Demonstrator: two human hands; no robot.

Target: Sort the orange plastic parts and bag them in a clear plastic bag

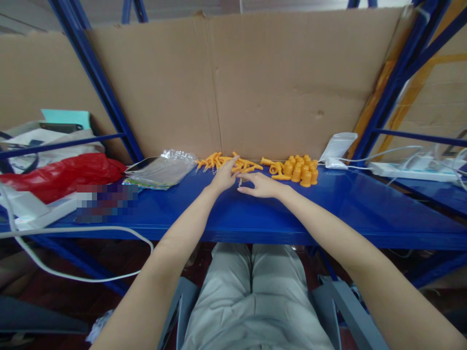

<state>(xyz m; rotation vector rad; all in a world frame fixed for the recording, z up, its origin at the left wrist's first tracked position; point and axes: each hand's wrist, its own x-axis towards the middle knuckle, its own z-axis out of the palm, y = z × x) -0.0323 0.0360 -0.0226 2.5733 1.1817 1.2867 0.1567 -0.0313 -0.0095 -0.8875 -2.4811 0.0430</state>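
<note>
on the desk [248, 214], left hand [223, 179] and right hand [265, 184] nearly meet over orange pieces [220, 159], likely heaped for reach, grips unclear.

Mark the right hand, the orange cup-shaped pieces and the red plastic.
Right hand [265, 185], head view: back of the hand.
Orange cup-shaped pieces [296, 172], head view: one mid-cluster.
Red plastic [77, 175], head view: middle of its surface.
</note>
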